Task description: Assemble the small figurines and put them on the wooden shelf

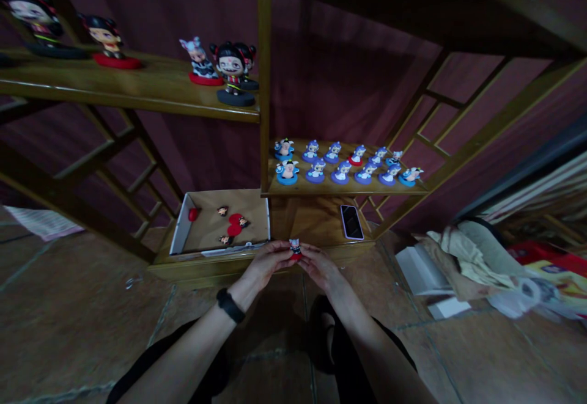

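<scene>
The fingers [280, 251] of the left hand [269, 261] and right hand [320, 263] are closed on a figure [295, 247] from either side, gripping it low, around its red base [296, 257]. The figure stands upright between them, pale-headed and dark-clothed, at the front edge of the lower shelf [305, 211]. A black band [231, 306] circles the left wrist.

Just beyond the left hand, a shallow box [254, 205] sits on the lower shelf. In it lie two red discs [233, 231], close together, three dark-haired pieces [222, 211] and, by the left wall, a red piece [193, 214]. To the right, a phone [351, 222] lies screen up.

Above, the middle shelf [321, 190] carries twelve figurines [340, 172] in two rows, mostly purple and white; one in the back row has a red base. On the upper left shelf [160, 80] stand dolls [232, 71] on red or dark bases. The floor [114, 318] is tiled; at the right lie white boxes [422, 268] and a cloth [463, 254].
</scene>
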A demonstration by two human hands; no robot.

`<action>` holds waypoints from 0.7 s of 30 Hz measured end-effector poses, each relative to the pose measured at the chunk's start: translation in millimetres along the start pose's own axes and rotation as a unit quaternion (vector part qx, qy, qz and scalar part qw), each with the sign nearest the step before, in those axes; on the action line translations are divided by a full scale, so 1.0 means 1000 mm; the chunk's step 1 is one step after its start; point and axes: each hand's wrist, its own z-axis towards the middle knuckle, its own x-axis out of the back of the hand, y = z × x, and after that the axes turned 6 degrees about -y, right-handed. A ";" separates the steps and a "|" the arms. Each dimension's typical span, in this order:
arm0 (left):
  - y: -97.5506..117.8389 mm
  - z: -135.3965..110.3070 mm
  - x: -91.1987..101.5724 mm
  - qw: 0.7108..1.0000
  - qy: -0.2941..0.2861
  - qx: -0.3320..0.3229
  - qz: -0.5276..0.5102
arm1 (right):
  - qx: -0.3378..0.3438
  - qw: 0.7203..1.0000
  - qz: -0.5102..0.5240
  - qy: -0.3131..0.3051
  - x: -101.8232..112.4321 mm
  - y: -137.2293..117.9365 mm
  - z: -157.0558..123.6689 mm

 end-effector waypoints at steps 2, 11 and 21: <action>0.000 -0.001 -0.002 1.000 0.008 -0.011 0.026 | -0.001 1.000 -0.007 -0.016 -0.002 0.000 -0.001; -0.004 0.004 0.002 0.998 0.034 -0.019 0.046 | -0.014 0.999 -0.019 -0.031 -0.004 0.000 0.001; -0.003 0.003 0.006 1.000 0.012 -0.004 0.011 | -0.006 1.000 -0.022 -0.021 -0.001 0.003 0.002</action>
